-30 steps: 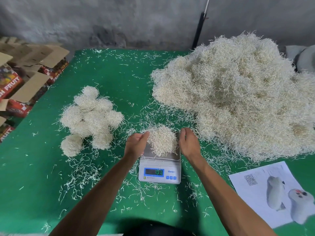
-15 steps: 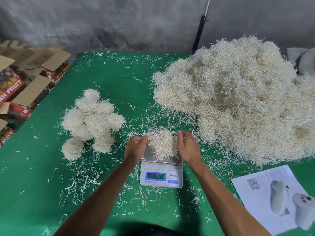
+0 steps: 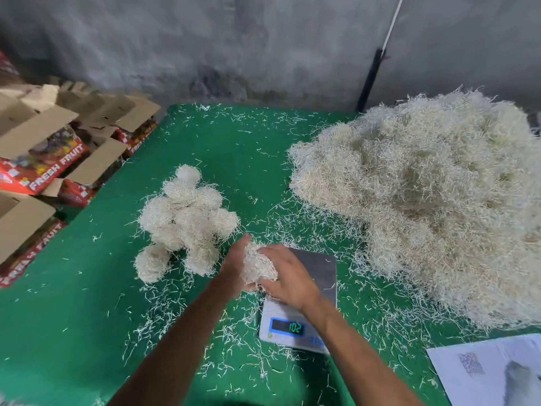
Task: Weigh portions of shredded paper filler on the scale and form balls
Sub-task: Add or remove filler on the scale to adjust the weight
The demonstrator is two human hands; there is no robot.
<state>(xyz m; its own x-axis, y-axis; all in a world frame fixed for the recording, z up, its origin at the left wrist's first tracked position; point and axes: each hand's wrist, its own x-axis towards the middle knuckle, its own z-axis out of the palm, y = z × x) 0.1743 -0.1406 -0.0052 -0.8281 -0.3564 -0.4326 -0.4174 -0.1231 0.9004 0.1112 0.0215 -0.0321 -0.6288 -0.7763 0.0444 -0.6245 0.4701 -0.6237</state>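
A portion of pale shredded paper (image 3: 259, 266) sits cupped between my two hands, lifted just left of the scale's plate. My left hand (image 3: 235, 263) holds it from the left side, fingers pointing up. My right hand (image 3: 288, 278) curls over it from the right. The small white scale (image 3: 298, 323) stands on the green table with its steel plate (image 3: 320, 266) bare and its display lit. A cluster of several finished paper balls (image 3: 186, 221) lies to the left of my hands. The big loose heap of shredded paper (image 3: 433, 194) fills the right side.
Loose shreds litter the green table (image 3: 87, 303) around the scale. Open cardboard fruit boxes (image 3: 44, 159) stand off the table's left edge. A printed sheet (image 3: 491, 373) lies at the front right corner. A grey wall and a dark pole (image 3: 370, 80) stand behind.
Both hands closed in around the portion and lifted it off the scale plate toward the left. The plate is now bare. The camera has tilted and moved closer.
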